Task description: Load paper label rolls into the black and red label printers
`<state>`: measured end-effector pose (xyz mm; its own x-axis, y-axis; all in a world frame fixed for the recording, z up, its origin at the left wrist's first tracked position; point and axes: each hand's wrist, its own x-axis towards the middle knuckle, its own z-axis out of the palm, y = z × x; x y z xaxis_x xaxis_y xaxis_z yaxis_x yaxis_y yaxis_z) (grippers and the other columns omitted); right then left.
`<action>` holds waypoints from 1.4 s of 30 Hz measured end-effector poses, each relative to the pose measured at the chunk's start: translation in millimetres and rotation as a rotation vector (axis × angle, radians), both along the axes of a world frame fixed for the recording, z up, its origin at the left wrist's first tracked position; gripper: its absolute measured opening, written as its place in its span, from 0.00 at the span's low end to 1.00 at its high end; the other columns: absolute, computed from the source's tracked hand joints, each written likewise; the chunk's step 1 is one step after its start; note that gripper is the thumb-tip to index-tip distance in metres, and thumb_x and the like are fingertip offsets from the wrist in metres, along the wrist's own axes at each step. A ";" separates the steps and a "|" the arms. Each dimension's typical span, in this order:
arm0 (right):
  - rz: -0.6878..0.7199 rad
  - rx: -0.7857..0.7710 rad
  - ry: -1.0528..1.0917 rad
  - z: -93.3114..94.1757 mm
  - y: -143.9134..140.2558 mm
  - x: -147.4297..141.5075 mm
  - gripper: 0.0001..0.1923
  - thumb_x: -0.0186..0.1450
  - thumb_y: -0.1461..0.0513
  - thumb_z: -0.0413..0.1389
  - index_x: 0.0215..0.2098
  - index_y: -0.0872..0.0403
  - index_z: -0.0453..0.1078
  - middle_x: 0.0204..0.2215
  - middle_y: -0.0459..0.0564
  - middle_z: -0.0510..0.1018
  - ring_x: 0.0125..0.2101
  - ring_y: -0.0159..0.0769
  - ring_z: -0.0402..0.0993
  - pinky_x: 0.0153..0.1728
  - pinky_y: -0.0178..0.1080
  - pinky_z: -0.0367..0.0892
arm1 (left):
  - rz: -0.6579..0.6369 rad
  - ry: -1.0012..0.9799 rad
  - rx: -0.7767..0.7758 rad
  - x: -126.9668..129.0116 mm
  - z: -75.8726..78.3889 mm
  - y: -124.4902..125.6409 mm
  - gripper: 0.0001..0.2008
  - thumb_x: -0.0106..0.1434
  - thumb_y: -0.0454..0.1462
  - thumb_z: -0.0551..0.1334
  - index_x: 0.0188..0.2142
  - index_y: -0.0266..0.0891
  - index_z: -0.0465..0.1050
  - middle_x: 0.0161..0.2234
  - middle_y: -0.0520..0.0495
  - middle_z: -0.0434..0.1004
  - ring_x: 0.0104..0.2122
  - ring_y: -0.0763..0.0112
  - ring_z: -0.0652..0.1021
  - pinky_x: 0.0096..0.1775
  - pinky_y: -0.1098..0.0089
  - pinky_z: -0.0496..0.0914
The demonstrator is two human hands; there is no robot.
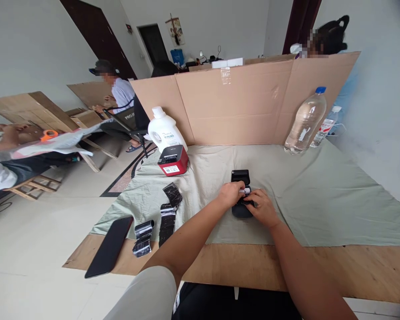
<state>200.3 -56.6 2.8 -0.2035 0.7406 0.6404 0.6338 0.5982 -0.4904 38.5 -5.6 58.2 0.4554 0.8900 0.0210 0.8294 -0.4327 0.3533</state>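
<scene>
A small black device (pixel 240 178) with its lid up lies on the grey-green cloth (pixel 320 195) in the middle of the table. My left hand (pixel 231 194) and my right hand (pixel 263 207) both rest on it. Between their fingertips sits a small white roll (pixel 245 191), at the device's opening. The lower part of the device is hidden under my hands. Whether the fingers pinch the roll or only touch it is unclear.
A red and black label printer (pixel 172 160) and a white jug (pixel 164 129) stand at the back left. Black strips (pixel 168 213) and a dark phone (pixel 110 245) lie at the left. Two water bottles (pixel 306 121) stand before the cardboard screen (pixel 240 102). Other people sit at the left.
</scene>
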 end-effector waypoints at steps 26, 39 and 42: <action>0.048 0.095 0.060 6.3 -7.4 -5.8 0.09 0.64 0.67 0.53 0.37 0.51 0.73 0.36 0.52 0.79 0.39 0.41 0.75 0.41 0.45 0.73 | -0.115 -0.385 -0.095 -24.1 -6.0 9.9 0.10 0.58 0.28 0.59 0.39 0.39 0.71 0.39 0.50 0.78 0.41 0.70 0.77 0.47 0.69 0.71; 0.069 0.074 0.014 8.8 -7.4 -6.8 0.06 0.62 0.68 0.53 0.34 0.51 0.70 0.33 0.51 0.79 0.37 0.41 0.73 0.39 0.44 0.71 | -0.213 -0.113 0.042 -26.1 -1.0 7.9 0.14 0.59 0.35 0.63 0.46 0.44 0.71 0.42 0.49 0.78 0.49 0.61 0.73 0.53 0.60 0.64; 0.063 0.065 0.013 7.8 -7.1 -7.1 0.07 0.62 0.68 0.53 0.35 0.51 0.70 0.33 0.51 0.79 0.37 0.41 0.74 0.39 0.44 0.71 | -0.190 -0.085 -0.006 -23.7 -3.0 10.5 0.12 0.60 0.39 0.64 0.45 0.44 0.71 0.43 0.49 0.78 0.51 0.61 0.73 0.55 0.59 0.62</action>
